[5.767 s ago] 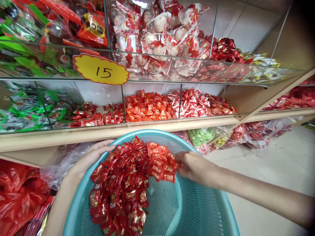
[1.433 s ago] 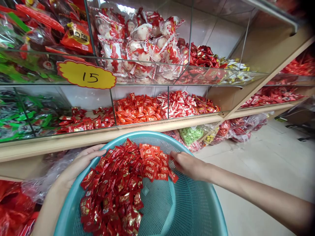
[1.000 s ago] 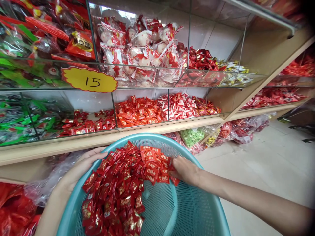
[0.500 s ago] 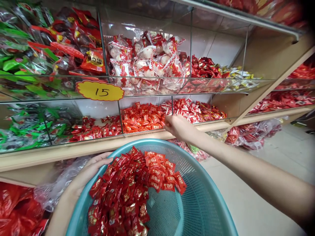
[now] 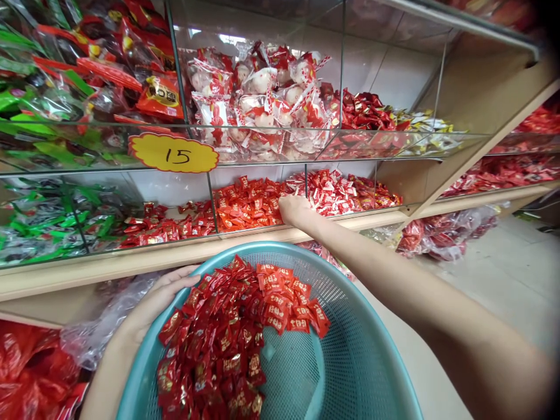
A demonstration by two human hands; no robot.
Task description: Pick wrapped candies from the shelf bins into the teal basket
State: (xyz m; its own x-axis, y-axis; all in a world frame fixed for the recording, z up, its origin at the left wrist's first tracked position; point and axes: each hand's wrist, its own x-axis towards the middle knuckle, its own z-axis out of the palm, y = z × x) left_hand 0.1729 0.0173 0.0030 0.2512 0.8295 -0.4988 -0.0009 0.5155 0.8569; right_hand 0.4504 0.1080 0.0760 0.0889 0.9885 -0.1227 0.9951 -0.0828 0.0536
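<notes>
My left hand point(image 5: 164, 294) grips the rim of a teal plastic basket point(image 5: 380, 332) on its left side. Inside lie many dark red and gold wrapped candies point(image 5: 214, 350), heaped on the left, and a smaller group of brighter orange-red wrapped candies point(image 5: 284, 297) beside them. My right hand point(image 5: 297, 209) reaches into the lower shelf at the right edge of a pile of matching orange-red candies point(image 5: 249, 201). Its fingers are curled inward and partly hidden, so whatever they hold does not show.
Glass dividers split the shelf. Red-and-white candies point(image 5: 332, 192) lie right of my right hand, dark red ones point(image 5: 175, 224) to the left. Above hangs a yellow price tag point(image 5: 174, 153) marked 15. The wooden shelf edge point(image 5: 109, 269) runs behind the basket; plastic bags point(image 5: 450, 227) sit below.
My right hand has moved slightly left and deeper against the orange-red candies, its forearm swinging along. The left hand still holds the basket, and the view has shifted a little.
</notes>
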